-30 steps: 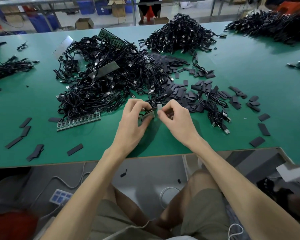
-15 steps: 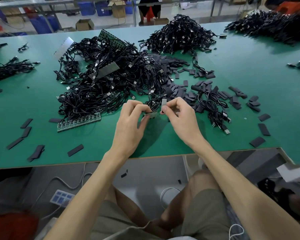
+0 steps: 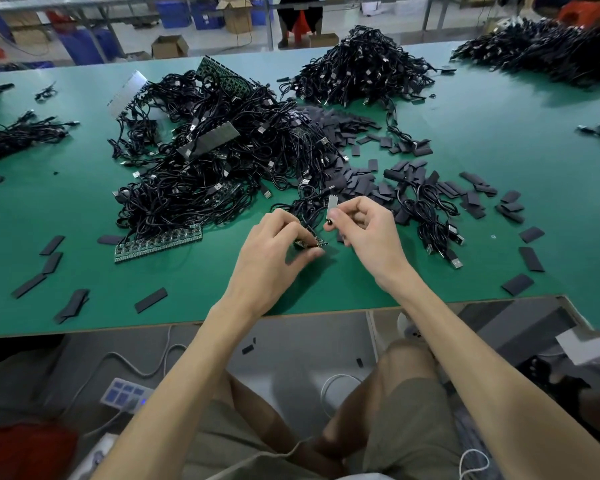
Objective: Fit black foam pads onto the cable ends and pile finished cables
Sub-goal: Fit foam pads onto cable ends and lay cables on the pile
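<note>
- While the left hand (image 3: 274, 251) pinches the cable end (image 3: 311, 243) just over the worktop (image 3: 187, 289), pad-fitting seems under way.
- Right hand (image 3: 368, 230) pinches a pale strip (image 3: 332, 206) upright, at 1 o'clock from that end.
- Pad or backing is unclear; next likely needs careful alignment.

2 hands (image 3: 274, 252) (image 3: 371, 233), 1 green table (image 3: 465, 140)

cable end (image 3: 317, 242) mostly hidden under fingers (image 3: 291, 230) of the left hand (image 3: 274, 261), details too small
</note>
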